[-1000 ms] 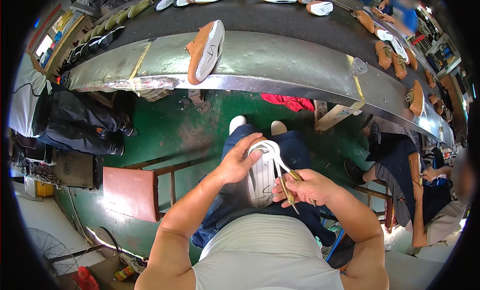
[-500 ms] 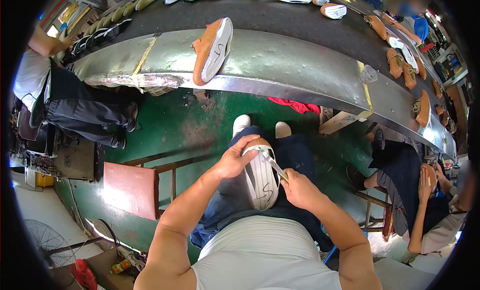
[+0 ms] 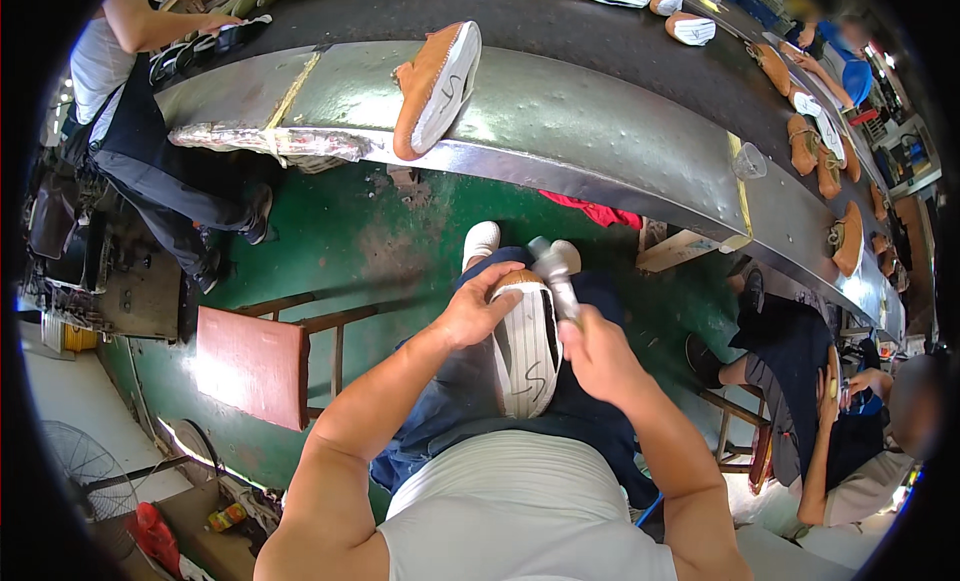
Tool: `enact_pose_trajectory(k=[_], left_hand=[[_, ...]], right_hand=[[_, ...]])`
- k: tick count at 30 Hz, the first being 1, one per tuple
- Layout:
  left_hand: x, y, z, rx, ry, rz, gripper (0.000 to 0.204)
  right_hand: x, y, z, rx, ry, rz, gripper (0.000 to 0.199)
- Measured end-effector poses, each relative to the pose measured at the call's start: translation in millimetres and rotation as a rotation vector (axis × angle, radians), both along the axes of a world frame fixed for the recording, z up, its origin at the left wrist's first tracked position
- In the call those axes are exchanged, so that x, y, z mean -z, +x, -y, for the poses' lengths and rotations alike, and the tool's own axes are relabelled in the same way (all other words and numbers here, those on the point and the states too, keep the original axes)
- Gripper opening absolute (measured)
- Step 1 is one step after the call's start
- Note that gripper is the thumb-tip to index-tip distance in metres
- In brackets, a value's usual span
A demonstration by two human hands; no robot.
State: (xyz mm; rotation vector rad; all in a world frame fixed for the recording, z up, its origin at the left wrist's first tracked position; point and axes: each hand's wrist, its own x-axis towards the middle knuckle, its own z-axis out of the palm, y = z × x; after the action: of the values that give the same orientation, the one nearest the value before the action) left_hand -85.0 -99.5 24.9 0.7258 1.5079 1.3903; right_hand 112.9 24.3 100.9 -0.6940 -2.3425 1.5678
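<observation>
A seated person, seen from above, holds a shoe [image 3: 527, 346] sole-up on the lap, its white ribbed sole facing the camera and a tan upper showing at the toe end. The left hand [image 3: 476, 309] curls over the toe end with fingers wrapped around the edge, pinning the shoe against the thighs. The right hand [image 3: 598, 353] is closed in a fist around the handle of a small hammer [image 3: 556, 272], whose pale metal head sits just beside the sole's far edge. The shoe looks light, with a firm rubbery sole and a softer upper, so a grip at toe or heel, across the sole's rim, should hold it steady. Ahead runs a curved metal conveyor [image 3: 560, 131] carrying a similar tan shoe [image 3: 437, 86] on its side. A reddish wooden stool [image 3: 255, 366] stands to the left on the green floor.
</observation>
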Motion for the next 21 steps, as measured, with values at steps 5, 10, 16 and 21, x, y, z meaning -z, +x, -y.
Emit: enact_pose_trajectory(k=[5,10,16,21], left_hand=[[7,-8,7,0.026,0.099,0.103,0.05],[28,38,37,-0.129,-0.269,-0.136,0.055],[4,99,45,-0.172,-0.157,-0.212,0.068],[-5,86,28,0.404,-0.232,-0.019,0.099]], right_hand=[[3,-2,-15,-0.109,0.021,0.394,0.033],[80,19,18,0.146,0.115,0.214,0.042],[96,69,43,0.199,-0.355,0.16,0.019],[84,97,30,0.143,-0.429,0.071,0.031]])
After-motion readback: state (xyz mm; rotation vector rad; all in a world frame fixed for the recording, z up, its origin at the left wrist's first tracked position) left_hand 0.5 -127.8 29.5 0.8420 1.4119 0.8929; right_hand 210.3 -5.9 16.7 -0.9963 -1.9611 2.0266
